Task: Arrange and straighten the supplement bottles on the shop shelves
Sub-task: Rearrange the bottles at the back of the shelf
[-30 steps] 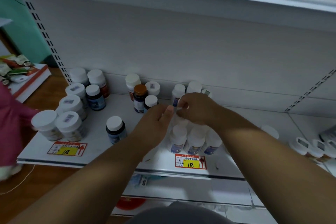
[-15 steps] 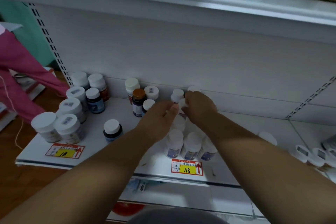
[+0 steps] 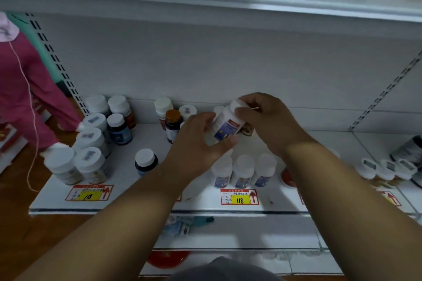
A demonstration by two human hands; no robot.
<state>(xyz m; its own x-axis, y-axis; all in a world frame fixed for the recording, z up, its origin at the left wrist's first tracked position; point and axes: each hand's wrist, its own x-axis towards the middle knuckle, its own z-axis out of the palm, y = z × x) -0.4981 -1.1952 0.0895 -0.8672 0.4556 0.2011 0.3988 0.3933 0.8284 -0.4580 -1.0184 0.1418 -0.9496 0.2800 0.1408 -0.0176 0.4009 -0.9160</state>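
Note:
A white bottle with a blue label (image 3: 225,126) is tilted in the air above the white shelf (image 3: 146,198). My left hand (image 3: 198,146) cups its body from below and the left. My right hand (image 3: 265,118) grips its white cap from the right. Below it stands a front row of three matching white bottles (image 3: 243,171) behind a yellow 118 price tag (image 3: 239,197). A brown-capped bottle (image 3: 173,124) and other white-capped ones stand behind my left hand.
A cluster of wide white jars (image 3: 91,153) and dark blue bottles (image 3: 118,129) fills the shelf's left part; one dark bottle (image 3: 146,162) stands alone. More bottles (image 3: 386,170) sit at the right. A person in a pink sleeve (image 3: 27,89) stands left. The upper shelf (image 3: 205,0) hangs overhead.
The white bottle has been lifted off the shelf and tilted between both hands. The view has moved closer. The pink-sleeved person has shifted at the left.

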